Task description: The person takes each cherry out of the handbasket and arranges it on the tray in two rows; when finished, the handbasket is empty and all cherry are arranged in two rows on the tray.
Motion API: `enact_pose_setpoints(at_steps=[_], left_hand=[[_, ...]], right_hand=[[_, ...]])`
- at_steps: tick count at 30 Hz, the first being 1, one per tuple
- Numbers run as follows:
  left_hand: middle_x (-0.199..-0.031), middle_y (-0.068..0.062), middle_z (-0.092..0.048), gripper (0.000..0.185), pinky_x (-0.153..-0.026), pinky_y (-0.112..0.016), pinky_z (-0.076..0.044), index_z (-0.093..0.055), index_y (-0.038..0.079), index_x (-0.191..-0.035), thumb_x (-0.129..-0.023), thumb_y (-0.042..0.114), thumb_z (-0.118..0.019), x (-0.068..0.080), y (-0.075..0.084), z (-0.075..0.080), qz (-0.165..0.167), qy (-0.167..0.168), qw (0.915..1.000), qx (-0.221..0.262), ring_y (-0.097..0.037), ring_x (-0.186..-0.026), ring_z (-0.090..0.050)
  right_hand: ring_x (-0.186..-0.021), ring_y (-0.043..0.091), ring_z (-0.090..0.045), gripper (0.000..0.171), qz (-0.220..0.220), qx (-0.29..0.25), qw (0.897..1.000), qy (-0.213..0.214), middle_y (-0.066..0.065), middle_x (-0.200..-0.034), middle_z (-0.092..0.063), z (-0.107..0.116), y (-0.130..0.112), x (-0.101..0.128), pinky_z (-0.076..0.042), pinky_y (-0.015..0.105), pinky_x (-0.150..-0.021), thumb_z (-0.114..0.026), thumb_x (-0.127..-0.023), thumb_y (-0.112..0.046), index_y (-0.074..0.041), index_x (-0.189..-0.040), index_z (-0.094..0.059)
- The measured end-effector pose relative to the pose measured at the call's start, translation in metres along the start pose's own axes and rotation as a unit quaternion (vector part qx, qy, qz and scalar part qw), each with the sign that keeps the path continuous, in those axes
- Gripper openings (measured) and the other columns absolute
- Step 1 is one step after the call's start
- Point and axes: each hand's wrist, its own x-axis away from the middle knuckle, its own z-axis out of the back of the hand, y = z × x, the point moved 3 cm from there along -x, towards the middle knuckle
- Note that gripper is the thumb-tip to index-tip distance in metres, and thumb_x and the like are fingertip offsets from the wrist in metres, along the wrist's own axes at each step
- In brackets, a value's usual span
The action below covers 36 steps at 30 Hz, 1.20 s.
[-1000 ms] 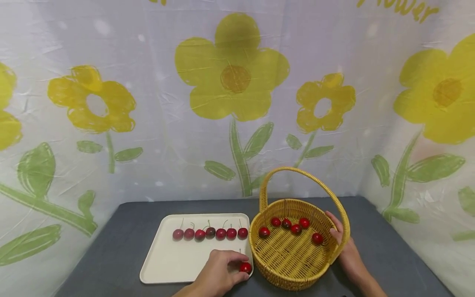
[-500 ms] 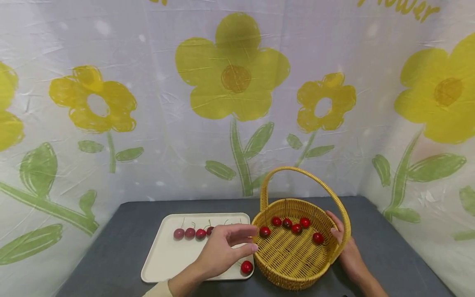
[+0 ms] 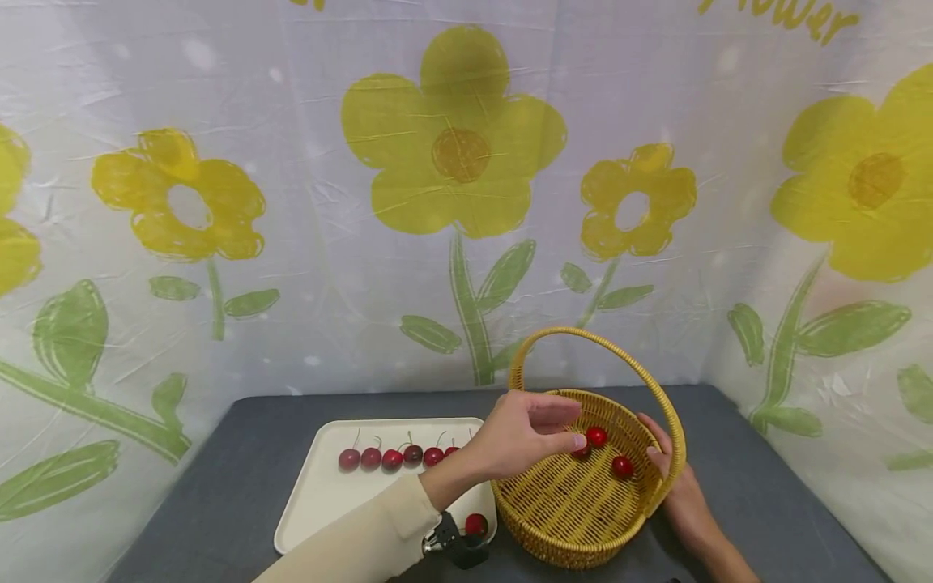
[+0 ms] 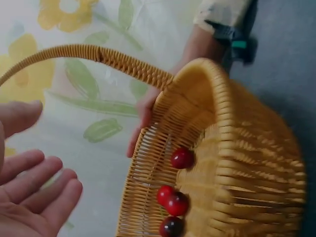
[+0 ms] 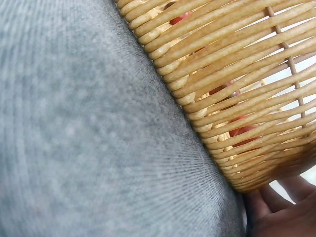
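Left hand (image 3: 526, 429) hovers loose-fingered and empty over the wicker basket (image 3: 561, 518), cherries (image 3: 597, 436) just past its fingertips, right hand (image 3: 674, 486) gripping the basket's far rim, tray (image 3: 321, 506) of cherries back behind the wrist.

Basket handle (image 3: 619, 356) arches above the open basket (image 3: 576, 518).
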Motion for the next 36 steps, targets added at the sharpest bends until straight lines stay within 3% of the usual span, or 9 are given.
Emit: enact_pose_setpoints(at_steps=[5,12,15,17,19,22,27,29,36], left_hand=[[-0.132,0.001,-0.080,0.045,-0.101,-0.027,-0.059,-0.077,0.013,-0.137,-0.098,0.035,-0.085,-0.033,0.002,-0.010,0.010,0.009,0.9954,-0.094,-0.016,-0.122,-0.076],[-0.129,-0.003,-0.080,0.043,-0.097,-0.029,-0.061,-0.078,0.010,-0.134,-0.098,0.033,-0.085,-0.065,-0.015,-0.026,0.054,0.007,0.9795,-0.194,-0.016,-0.118,-0.075],[-0.105,0.000,-0.081,0.027,-0.083,-0.024,-0.058,-0.084,0.009,-0.112,-0.098,0.032,-0.085,-0.074,-0.024,-0.034,0.066,-0.017,0.9663,-0.248,-0.015,-0.103,-0.072],[-0.074,0.003,-0.066,0.028,-0.066,-0.024,-0.049,-0.078,0.009,-0.082,-0.099,0.030,-0.084,-0.078,-0.031,-0.040,0.069,-0.042,0.9530,-0.292,-0.012,-0.079,-0.060],[-0.055,0.006,-0.039,0.050,-0.057,-0.025,-0.035,-0.058,0.014,-0.060,-0.100,0.029,-0.084,-0.082,-0.036,-0.046,0.070,-0.064,0.9409,-0.325,-0.011,-0.064,-0.041],[-0.052,0.006,-0.017,0.066,-0.055,-0.026,-0.029,-0.037,0.018,-0.053,-0.101,0.028,-0.082,-0.086,-0.043,-0.053,0.076,-0.083,0.9218,-0.371,-0.011,-0.053,-0.019],[-0.048,0.008,-0.030,0.059,-0.055,-0.023,-0.040,-0.047,0.020,-0.054,-0.098,0.025,-0.086,-0.091,-0.045,-0.062,0.073,-0.101,0.8849,-0.449,-0.006,-0.045,-0.027],[-0.051,0.008,-0.036,0.053,-0.052,-0.023,-0.040,-0.052,0.020,-0.057,-0.096,0.023,-0.088,-0.091,-0.043,-0.064,0.071,-0.104,0.8757,-0.466,-0.006,-0.047,-0.034],[-0.072,0.009,-0.064,0.030,-0.057,-0.022,-0.049,-0.071,0.021,-0.070,-0.093,0.019,-0.091,-0.085,-0.039,-0.070,0.066,-0.118,0.8770,-0.461,-0.006,-0.061,-0.058]], right_hand=[[-0.133,-0.013,-0.052,0.057,0.000,-0.003,1.000,0.004,0.017,-0.176,-0.034,0.000,0.000,0.000,-0.046,0.008,-0.101,-0.034,-0.121,-0.041,-0.029,-0.176,-0.023],[-0.133,-0.012,-0.052,0.057,-0.004,-0.003,1.000,0.004,0.016,-0.176,-0.035,0.002,0.002,-0.001,-0.047,0.009,-0.101,-0.034,-0.121,-0.041,-0.030,-0.176,-0.023],[-0.133,-0.012,-0.052,0.057,-0.007,-0.007,1.000,0.005,0.016,-0.176,-0.034,0.002,0.002,-0.001,-0.047,0.010,-0.101,-0.035,-0.121,-0.041,-0.031,-0.176,-0.023],[-0.133,-0.012,-0.052,0.057,-0.009,-0.009,1.000,0.004,0.016,-0.176,-0.033,0.002,0.003,-0.001,-0.048,0.010,-0.101,-0.035,-0.121,-0.041,-0.031,-0.176,-0.023],[-0.133,-0.013,-0.051,0.057,-0.010,-0.011,1.000,0.005,0.016,-0.177,-0.032,0.001,0.003,-0.001,-0.047,0.010,-0.101,-0.035,-0.121,-0.040,-0.031,-0.176,-0.023],[-0.134,-0.014,-0.049,0.057,-0.008,-0.010,1.000,0.007,0.015,-0.177,-0.031,0.001,0.003,0.000,-0.046,0.009,-0.101,-0.035,-0.121,-0.041,-0.030,-0.176,-0.024],[-0.134,-0.015,-0.049,0.057,0.006,-0.012,1.000,0.005,0.017,-0.177,-0.031,0.000,0.002,0.000,-0.045,0.008,-0.101,-0.036,-0.121,-0.040,-0.028,-0.176,-0.025],[-0.134,-0.015,-0.049,0.057,0.013,-0.011,1.000,0.003,0.018,-0.177,-0.031,0.001,0.001,0.000,-0.045,0.008,-0.101,-0.035,-0.121,-0.039,-0.027,-0.176,-0.024],[-0.135,-0.014,-0.050,0.057,0.009,-0.025,1.000,-0.004,0.018,-0.176,-0.032,0.001,0.003,-0.001,-0.046,0.009,-0.101,-0.035,-0.122,-0.037,-0.026,-0.176,-0.022]])
